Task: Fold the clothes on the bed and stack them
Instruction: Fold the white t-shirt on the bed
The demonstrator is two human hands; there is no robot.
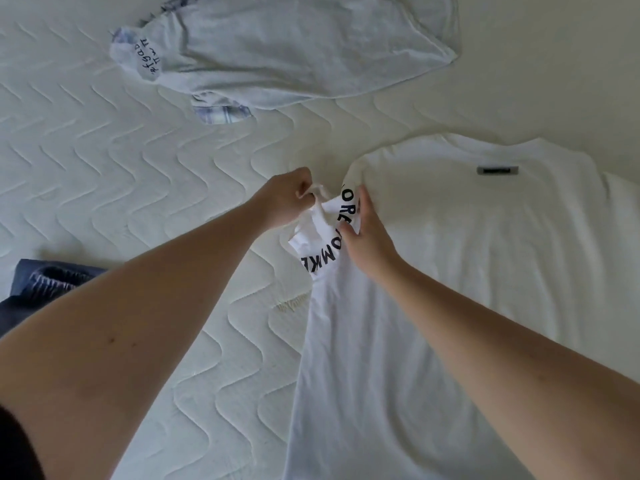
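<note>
One white T-shirt (450,271) lies spread flat on the bed (121,185), back side up, taking up the right half of the view, its collar toward the far edge. A single small grey label (497,170) sits just below the collar. The shirt's left sleeve (322,237) is bunched and turned over on itself, so that bold black letters printed on it show in two broken runs; they cannot be read as whole words.

Both hands work at that sleeve. The left hand (287,199) has its fingers curled, and its grip pinches a twisted end of the white sleeve cloth just beside the shoulder. The right hand (367,233) lies on the shirt at the sleeve seam, thumb and fingers closing on the lettered fold, so its grip also holds the sleeve. The two hands are close together, with only the fold of cloth between them. Both forearms are bare.

Farther off, near the top of the view and well apart from the white shirt, lies one pale grey garment (294,46), loosely spread, with handwritten-style black lettering on a sleeve. Bits of one blue-and-white checked cloth (223,114) stick out from under it at its near edge and at its left side. At the left edge of the view, beside the left forearm, sits one dark blue garment (45,278), crumpled.

The bed is covered in a white quilted surface stitched in wavy zigzag lines.
</note>
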